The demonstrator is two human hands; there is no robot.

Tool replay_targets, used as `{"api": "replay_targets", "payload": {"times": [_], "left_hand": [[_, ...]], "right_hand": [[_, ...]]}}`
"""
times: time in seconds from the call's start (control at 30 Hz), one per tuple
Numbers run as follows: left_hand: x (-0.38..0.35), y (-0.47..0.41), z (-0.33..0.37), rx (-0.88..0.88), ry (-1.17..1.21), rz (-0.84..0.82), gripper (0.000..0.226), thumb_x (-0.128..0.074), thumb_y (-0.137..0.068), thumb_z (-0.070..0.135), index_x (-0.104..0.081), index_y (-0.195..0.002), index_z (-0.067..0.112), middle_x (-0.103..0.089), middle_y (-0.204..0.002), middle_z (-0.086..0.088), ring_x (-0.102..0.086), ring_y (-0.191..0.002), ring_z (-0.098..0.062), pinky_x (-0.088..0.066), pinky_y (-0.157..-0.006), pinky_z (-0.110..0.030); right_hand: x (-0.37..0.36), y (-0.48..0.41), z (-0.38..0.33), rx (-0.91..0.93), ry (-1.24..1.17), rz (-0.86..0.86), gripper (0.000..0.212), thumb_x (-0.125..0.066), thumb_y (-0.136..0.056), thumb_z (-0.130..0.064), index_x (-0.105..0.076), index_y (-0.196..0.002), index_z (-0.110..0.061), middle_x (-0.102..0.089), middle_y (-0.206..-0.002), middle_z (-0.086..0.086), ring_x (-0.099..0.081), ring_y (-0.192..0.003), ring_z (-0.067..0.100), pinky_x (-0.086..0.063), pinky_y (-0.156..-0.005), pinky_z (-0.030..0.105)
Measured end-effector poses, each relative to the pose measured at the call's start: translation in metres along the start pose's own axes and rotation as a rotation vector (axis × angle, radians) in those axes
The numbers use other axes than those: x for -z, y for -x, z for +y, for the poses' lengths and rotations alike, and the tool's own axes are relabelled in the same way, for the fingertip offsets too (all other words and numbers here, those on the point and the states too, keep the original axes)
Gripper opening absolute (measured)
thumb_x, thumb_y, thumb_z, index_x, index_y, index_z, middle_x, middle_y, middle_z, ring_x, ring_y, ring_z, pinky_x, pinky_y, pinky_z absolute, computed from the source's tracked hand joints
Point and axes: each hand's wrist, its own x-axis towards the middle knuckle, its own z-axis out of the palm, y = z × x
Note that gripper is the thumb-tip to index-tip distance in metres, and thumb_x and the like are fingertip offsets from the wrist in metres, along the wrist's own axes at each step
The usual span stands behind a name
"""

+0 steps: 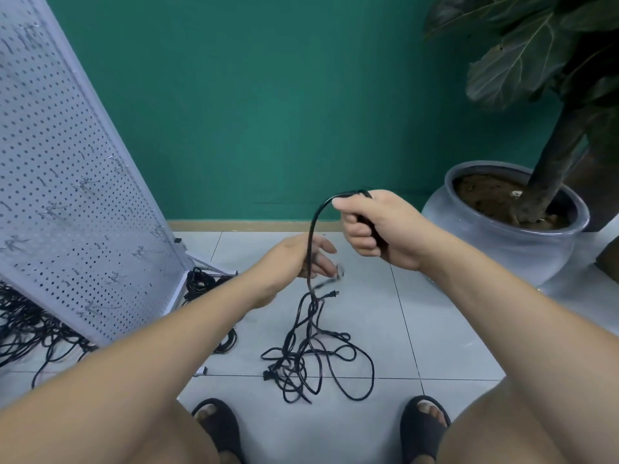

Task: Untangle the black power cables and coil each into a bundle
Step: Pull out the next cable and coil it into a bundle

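Grey floor tiles (pixel 435 329) leave you open room at centre and right of centre, from your sandals (pixel 423 426) up to the green wall (pixel 268 112). A leaning pegboard (pixel 73 195) hems the left and a plant pot (pixel 502 249) the right. Your right hand (pixel 378 226) is fisted round a black cable (pixel 316 214) that hangs to the tangle (pixel 291 366) at lower centre. Your left hand (pixel 301 259) is spread loosely behind that strand, and blur hides any contact. More cables (pixel 30 329) at lower left are cut off by the frame edge.
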Motion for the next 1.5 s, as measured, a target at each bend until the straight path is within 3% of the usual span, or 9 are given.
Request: {"api": "replay_targets", "payload": {"times": [0.17, 0.37, 0.5, 0.6, 0.83, 0.97, 1.17, 1.3, 1.5], "left_hand": [[0.004, -0.001, 0.000, -0.066, 0.124, 0.005, 0.077, -0.030, -0.106, 0.072, -0.069, -0.094, 0.007, -0.058, -0.072, -0.007, -0.064, -0.078, -0.026, -0.052, -0.086, -0.039], [0.013, -0.009, 0.005, -0.324, -0.056, 0.252, 0.044, -0.044, -0.111, 0.048, -0.062, -0.087, 0.015, -0.041, -0.067, 0.001, -0.042, -0.066, -0.021, -0.038, -0.069, -0.039], [-0.002, -0.007, 0.015, -0.264, -0.100, 0.188, 0.040, -0.043, -0.113, 0.036, -0.058, -0.076, 0.029, -0.042, -0.063, 0.000, -0.039, -0.058, -0.015, -0.034, -0.060, -0.032], [-0.029, 0.002, 0.016, -0.198, -0.171, 0.071, 0.041, -0.042, -0.114, 0.031, -0.055, -0.079, 0.014, -0.055, -0.068, -0.013, -0.051, -0.056, -0.009, -0.043, -0.060, -0.020], [-0.064, 0.014, 0.002, -0.089, -0.248, -0.193, 0.038, -0.044, -0.114, 0.040, -0.055, -0.089, 0.014, -0.051, -0.068, -0.005, -0.051, -0.060, -0.020, -0.046, -0.062, -0.031], [-0.057, 0.020, 0.011, -0.158, -0.405, -0.135, 0.035, -0.050, -0.111, 0.042, -0.059, -0.085, 0.021, -0.051, -0.064, -0.004, -0.053, -0.059, -0.024, -0.047, -0.058, -0.032], [-0.024, 0.024, 0.043, -0.263, -0.292, 0.010, 0.032, -0.061, -0.107, 0.033, -0.066, -0.081, 0.015, -0.053, -0.062, 0.000, -0.053, -0.049, -0.009, -0.042, -0.054, -0.022], [0.000, 0.021, 0.052, -0.352, -0.138, 0.089, 0.030, -0.070, -0.103, 0.029, -0.065, -0.084, 0.007, -0.054, -0.058, 0.003, -0.054, -0.055, -0.019, -0.044, -0.063, -0.033], [0.024, 0.012, 0.062, -0.394, 0.047, 0.166, 0.029, -0.081, -0.091, 0.031, -0.066, -0.082, 0.008, -0.044, -0.060, -0.002, -0.037, -0.057, -0.021, -0.035, -0.057, -0.034]], "right_hand": [[0.006, 0.000, -0.004, -0.003, -0.175, 0.078, 0.037, -0.059, -0.108, -0.027, -0.045, -0.075, -0.020, -0.032, -0.064, -0.001, -0.027, -0.050, 0.016, -0.025, -0.043, 0.026], [-0.001, 0.005, -0.013, -0.053, -0.342, -0.053, 0.038, -0.053, -0.110, -0.030, -0.044, -0.074, -0.021, -0.029, -0.061, -0.005, -0.025, -0.046, 0.012, -0.024, -0.039, 0.023], [-0.024, 0.012, -0.021, -0.018, -0.373, -0.142, 0.039, -0.051, -0.111, -0.031, -0.044, -0.075, -0.019, -0.029, -0.060, -0.003, -0.028, -0.046, 0.012, -0.025, -0.039, 0.023], [-0.037, 0.010, -0.025, 0.083, -0.367, -0.040, 0.038, -0.053, -0.112, -0.031, -0.044, -0.078, -0.019, -0.032, -0.063, -0.001, -0.030, -0.049, 0.014, -0.027, -0.042, 0.026], [-0.003, -0.016, -0.027, 0.339, 0.070, 0.492, 0.049, -0.057, -0.110, -0.042, -0.045, -0.073, -0.012, -0.047, -0.060, 0.007, -0.042, -0.052, 0.023, -0.036, -0.050, 0.032], [0.028, -0.028, -0.008, 0.321, 0.440, 0.591, 0.064, -0.057, -0.108, -0.049, -0.042, -0.071, 0.001, -0.050, -0.059, 0.022, -0.045, -0.051, 0.023, -0.045, -0.057, 0.038], [0.030, -0.030, 0.023, 0.176, 0.876, 0.402, 0.072, -0.050, -0.107, -0.066, -0.047, -0.073, -0.002, -0.059, -0.063, 0.017, -0.048, -0.055, 0.020, -0.050, -0.065, 0.045], [0.008, -0.017, 0.025, -0.013, 0.626, 0.175, 0.084, -0.035, -0.107, -0.074, -0.057, -0.071, -0.002, -0.063, -0.057, 0.006, -0.058, -0.051, 0.026, -0.051, -0.060, 0.037], [-0.028, 0.002, 0.013, -0.159, 0.087, -0.054, 0.081, -0.030, -0.102, -0.083, -0.052, -0.072, -0.011, -0.043, -0.059, 0.008, -0.038, -0.049, 0.023, -0.029, -0.049, 0.031]]}}
